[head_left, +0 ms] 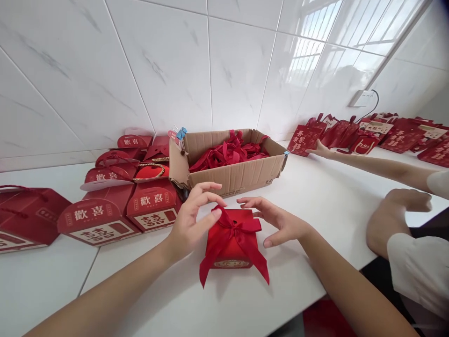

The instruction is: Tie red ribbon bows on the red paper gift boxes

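A: Item?
B: Small red paper gift box (pixel 229 250), top folded shut; red satin ribbon (pixel 234 225) tied in a bow across that top.
A: Pose?
B: Upright on its base; front face toward the camera, pale label strip low on it; knot sits centre-top; loops spread left and right; two long tails hang past both sides, ends splayed on the white countertop (pixel 315 201).
A: Location?
B: Near the counter's front edge; centre of view.

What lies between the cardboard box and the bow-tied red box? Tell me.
Head view: a bare strip of white table, with fingertips of the left hand and the right hand reaching in over it.
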A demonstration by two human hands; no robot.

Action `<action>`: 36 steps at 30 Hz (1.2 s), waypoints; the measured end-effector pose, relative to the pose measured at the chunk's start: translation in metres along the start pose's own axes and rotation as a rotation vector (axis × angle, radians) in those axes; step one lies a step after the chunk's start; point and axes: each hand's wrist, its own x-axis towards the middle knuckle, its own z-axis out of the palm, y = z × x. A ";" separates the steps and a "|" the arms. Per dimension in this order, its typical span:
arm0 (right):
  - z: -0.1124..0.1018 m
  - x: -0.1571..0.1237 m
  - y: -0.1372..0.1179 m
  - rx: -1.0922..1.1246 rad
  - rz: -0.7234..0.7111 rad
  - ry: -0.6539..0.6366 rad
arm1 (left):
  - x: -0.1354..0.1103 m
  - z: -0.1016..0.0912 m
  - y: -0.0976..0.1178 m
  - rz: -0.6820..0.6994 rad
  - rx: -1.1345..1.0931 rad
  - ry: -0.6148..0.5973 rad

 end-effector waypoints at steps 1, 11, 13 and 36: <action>0.003 0.000 -0.002 -0.029 0.003 0.033 | -0.001 -0.001 0.004 -0.009 0.032 -0.055; 0.026 0.007 -0.004 0.003 -0.018 0.292 | 0.001 0.008 -0.003 -0.169 0.033 -0.253; 0.026 0.010 -0.007 -0.034 -0.027 0.320 | 0.002 0.007 -0.001 -0.177 0.020 -0.214; 0.033 0.032 -0.028 0.282 0.099 0.176 | -0.009 0.020 0.015 -0.045 0.229 -0.118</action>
